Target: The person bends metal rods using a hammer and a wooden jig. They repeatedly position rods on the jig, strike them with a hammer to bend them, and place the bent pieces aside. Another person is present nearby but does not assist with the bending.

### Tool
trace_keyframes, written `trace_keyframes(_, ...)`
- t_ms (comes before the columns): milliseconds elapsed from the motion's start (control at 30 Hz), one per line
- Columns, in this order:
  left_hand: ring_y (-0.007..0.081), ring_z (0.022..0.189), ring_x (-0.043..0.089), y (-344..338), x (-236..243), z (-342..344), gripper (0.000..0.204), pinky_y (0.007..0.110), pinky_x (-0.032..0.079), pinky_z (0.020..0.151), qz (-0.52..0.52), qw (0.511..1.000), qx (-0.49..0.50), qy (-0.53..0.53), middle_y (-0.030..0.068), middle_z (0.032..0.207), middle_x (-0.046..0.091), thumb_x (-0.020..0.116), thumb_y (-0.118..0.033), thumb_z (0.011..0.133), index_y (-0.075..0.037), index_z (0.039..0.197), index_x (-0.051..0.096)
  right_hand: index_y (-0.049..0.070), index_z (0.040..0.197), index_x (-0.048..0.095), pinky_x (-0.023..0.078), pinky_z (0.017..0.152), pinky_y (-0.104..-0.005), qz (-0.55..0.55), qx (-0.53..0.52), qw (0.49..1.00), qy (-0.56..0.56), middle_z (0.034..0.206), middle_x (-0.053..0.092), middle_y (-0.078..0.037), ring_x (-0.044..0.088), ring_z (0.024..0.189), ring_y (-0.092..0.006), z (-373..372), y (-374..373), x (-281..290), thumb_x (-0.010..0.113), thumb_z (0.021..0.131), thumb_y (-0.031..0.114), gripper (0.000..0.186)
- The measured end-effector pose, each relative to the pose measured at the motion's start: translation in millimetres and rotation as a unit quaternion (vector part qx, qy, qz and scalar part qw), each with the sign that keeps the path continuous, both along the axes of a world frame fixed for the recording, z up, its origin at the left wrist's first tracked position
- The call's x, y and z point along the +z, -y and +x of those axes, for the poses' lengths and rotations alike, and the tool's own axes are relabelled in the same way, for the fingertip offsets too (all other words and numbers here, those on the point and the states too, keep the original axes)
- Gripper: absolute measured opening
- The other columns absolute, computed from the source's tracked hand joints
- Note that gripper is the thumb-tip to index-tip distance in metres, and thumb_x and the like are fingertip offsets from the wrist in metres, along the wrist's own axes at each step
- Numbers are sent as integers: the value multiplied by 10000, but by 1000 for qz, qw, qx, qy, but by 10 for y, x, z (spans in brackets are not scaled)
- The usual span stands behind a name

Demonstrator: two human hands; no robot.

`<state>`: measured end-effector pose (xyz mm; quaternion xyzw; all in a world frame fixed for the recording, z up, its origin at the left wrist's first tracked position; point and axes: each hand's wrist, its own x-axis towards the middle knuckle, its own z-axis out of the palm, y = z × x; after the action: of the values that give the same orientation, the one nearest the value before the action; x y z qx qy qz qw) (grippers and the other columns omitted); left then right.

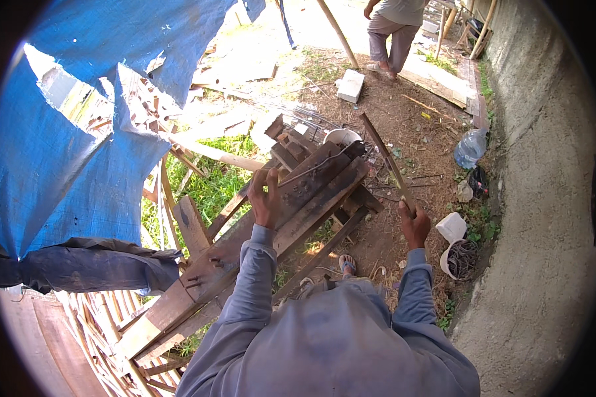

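Observation:
In front of me, a rough workbench of heavy, dark wooden beams [218, 258] runs diagonally. Above its top, my left hand [265, 202] is closed in a pinch on a thin metal rod [309, 171], which reaches over the beam toward the far end. My right hand [415, 226], off the bench's right side, is wrapped round one end of a long, narrow brown bar [385, 153]. The bar slants up and away to the left; I cannot tell whether it is wood or metal. Several short pegs or nails [202, 278] stick up from the bench's near part.
A torn blue tarp [66, 172] hangs at the left. A concrete wall [543, 198] rises at the right, beside a bucket of coiled wire [462, 259] and a large plastic bottle [470, 148]. Another person [394, 33] stands beyond a white block [350, 86]. A white bucket [343, 136] sits behind the bench.

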<state>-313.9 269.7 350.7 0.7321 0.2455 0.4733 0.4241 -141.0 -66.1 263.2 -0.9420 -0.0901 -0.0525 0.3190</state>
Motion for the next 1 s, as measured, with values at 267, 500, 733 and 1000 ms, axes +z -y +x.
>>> trace_keyframes(267, 114, 497, 162, 321, 698, 38, 479, 327, 258, 516, -365, 819, -102, 430, -35, 523, 159, 456, -323, 1031, -165, 623, 263, -13, 774, 621, 360, 540, -356, 205, 73, 972, -88, 604, 485, -45, 441, 583, -148, 223, -122, -214, 677, 888, 439, 470)
trace_keyframes(500, 107, 480, 117, 590, 228, -1251, 495, 327, 262, 534, -234, 852, 9, 469, -36, 502, 143, 379, -372, 1053, -161, 624, 250, 6, 889, 607, 417, 603, -306, 167, 267, 906, -282, 646, 518, -50, 512, 641, -133, -93, -340, 338, 711, 871, 346, 356)
trace_keyframes(733, 108, 491, 161, 1232, -613, -1528, 484, 337, 323, 555, -170, 862, 183, 441, -44, 515, 153, 491, -297, 1026, -151, 621, 270, 0, 940, 585, 470, 671, -379, 40, 515, 817, -257, 769, 621, -145, 630, 746, -239, -347, -856, 275, 687, 873, 346, 367)
trace_keyframes(1000, 154, 841, 586, 1778, -1098, -1872, 415, 287, 465, 727, -124, 919, 367, 67, 87, 914, 637, 698, -118, 903, -24, 602, 428, 0, 929, 572, 481, 709, -508, -86, 653, 713, -239, 798, 631, -269, 625, 813, -462, -515, -1291, 31, 573, 919, 434, 434)
